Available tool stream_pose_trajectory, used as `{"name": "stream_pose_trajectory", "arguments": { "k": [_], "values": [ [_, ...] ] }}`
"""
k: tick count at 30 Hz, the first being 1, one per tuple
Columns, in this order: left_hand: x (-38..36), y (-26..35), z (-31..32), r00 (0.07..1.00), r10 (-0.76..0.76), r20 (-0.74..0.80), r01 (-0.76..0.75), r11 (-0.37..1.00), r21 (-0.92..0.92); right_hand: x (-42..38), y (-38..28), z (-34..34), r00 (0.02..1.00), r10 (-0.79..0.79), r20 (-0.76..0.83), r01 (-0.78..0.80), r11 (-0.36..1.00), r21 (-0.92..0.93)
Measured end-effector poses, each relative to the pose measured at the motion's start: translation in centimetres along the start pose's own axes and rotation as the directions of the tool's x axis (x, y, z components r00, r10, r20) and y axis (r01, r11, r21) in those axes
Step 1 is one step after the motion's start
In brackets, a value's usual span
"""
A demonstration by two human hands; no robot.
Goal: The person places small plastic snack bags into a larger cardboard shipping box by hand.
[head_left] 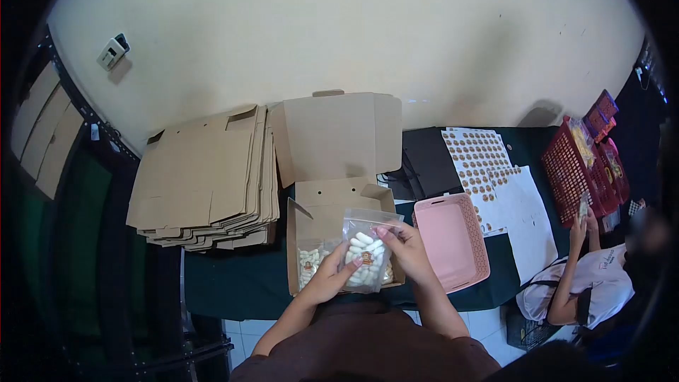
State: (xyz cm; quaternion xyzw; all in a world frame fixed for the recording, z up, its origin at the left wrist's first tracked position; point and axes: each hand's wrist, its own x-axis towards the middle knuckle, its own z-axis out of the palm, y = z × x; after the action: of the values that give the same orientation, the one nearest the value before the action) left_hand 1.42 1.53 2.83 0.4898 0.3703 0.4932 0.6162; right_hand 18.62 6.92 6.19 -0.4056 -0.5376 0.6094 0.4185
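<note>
Between my two hands is a clear zip bag point(366, 240) filled with white, capsule-shaped pieces, with a small brown-and-orange round sticker on its front. My left hand point(332, 277) grips the bag's lower left side, its thumb close to the sticker. At the upper right, my right hand point(407, 246) pinches the bag near its top edge. Just below the bag stands an open cardboard box point(291, 262), its lid point(329, 134) folded back toward the wall. Inside the box lies a similar bag point(309, 260) of white pieces, and more contents are partly hidden behind my hands.
A tall stack of flattened cardboard boxes point(198, 170) stands left. Right of the box are a pink basket point(470, 221), a black flat object point(431, 163) and sticker sheets point(474, 159). Farther right, a person point(587, 283) holds a small item beside red baskets point(566, 170).
</note>
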Motion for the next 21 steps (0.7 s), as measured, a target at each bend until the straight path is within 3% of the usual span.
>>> {"name": "stream_pose_trajectory", "arguments": {
  "k": [2, 4, 6, 7, 8, 10, 11, 12, 13, 14, 15, 16, 17, 18, 20, 21],
  "values": [
    [-0.5, -0.2, -0.2, 0.991, -0.071, 0.114, 0.069, 0.997, 0.021, 0.3, -0.3, -0.4, 0.987, 0.012, -0.159, -0.002, 0.998, 0.067],
    [-0.6, -0.6, -0.7, 0.988, -0.119, 0.093, 0.12, 0.993, -0.001, 1.4, 1.3, -1.6, 0.966, -0.059, -0.251, 0.097, 0.985, 0.145],
    [-0.1, -2.5, -2.2, 0.992, -0.082, -0.093, 0.076, 0.995, -0.064, 1.8, 1.4, -2.0, 0.958, 0.004, -0.287, 0.033, 0.992, 0.123],
    [0.2, -3.0, -3.2, 0.961, -0.153, -0.229, 0.125, 0.983, -0.131, 1.9, 1.9, -2.1, 0.96, 0.011, -0.278, 0.026, 0.991, 0.129],
    [0.3, -3.5, -4.4, 0.958, -0.159, -0.238, 0.131, 0.983, -0.13, 2.0, 2.9, -2.5, 0.972, 0.049, -0.231, -0.046, 0.999, 0.018],
    [0.8, -4.2, -6.9, 0.897, -0.066, -0.437, 0.031, 0.996, -0.086, 2.5, 6.1, -3.1, 0.979, 0.166, -0.115, -0.182, 0.972, -0.148],
    [1.3, -4.7, -7.8, 0.894, -0.068, -0.443, 0.033, 0.996, -0.085, 3.1, 8.1, -3.0, 0.986, 0.087, -0.139, -0.128, 0.937, -0.325],
    [1.8, -5.2, -8.8, 0.841, 0.062, -0.537, -0.037, 0.998, 0.058, 3.7, 9.9, -2.5, 0.989, 0.002, -0.149, -0.076, 0.868, -0.491],
    [2.2, -5.8, -9.6, 0.773, 0.202, -0.602, -0.092, 0.974, 0.209, 4.6, 11.7, -2.0, 0.989, 0.002, -0.148, -0.074, 0.87, -0.487],
    [2.4, -6.9, -10.4, 0.773, 0.206, -0.6, -0.093, 0.972, 0.214, 5.6, 13.5, -1.5, 0.981, 0.122, -0.152, -0.168, 0.923, -0.345],
    [2.5, -8.1, -11.2, 0.77, 0.204, -0.604, -0.078, 0.971, 0.228, 6.8, 15.3, -1.0, 0.962, 0.239, -0.135, -0.262, 0.945, -0.196],
    [2.4, -8.8, -11.6, 0.768, 0.203, -0.608, -0.064, 0.968, 0.243, 8.0, 17.4, -0.6, 0.962, 0.242, -0.124, -0.265, 0.938, -0.225],
    [2.1, -9.0, -11.2, 0.785, 0.104, -0.611, -0.021, 0.99, 0.142, 9.1, 19.2, -0.4, 0.95, 0.285, -0.125, -0.303, 0.939, -0.163],
    [1.7, -8.9, -11.0, 0.806, 0.058, -0.589, 0.088, 0.972, 0.217, 9.9, 20.5, 0.0, 0.936, 0.329, -0.122, -0.342, 0.934, -0.1],
    [1.3, -10.7, -10.9, 0.835, 0.016, -0.55, 0.182, 0.935, 0.303, 11.2, 20.8, 1.1, 0.92, 0.371, -0.13, -0.385, 0.916, -0.111],
    [1.3, -12.7, -11.3, 0.84, 0.063, -0.539, 0.135, 0.938, 0.32, 11.7, 21.1, 1.5, 0.899, 0.416, -0.139, -0.433, 0.892, -0.129]
  ]
}}
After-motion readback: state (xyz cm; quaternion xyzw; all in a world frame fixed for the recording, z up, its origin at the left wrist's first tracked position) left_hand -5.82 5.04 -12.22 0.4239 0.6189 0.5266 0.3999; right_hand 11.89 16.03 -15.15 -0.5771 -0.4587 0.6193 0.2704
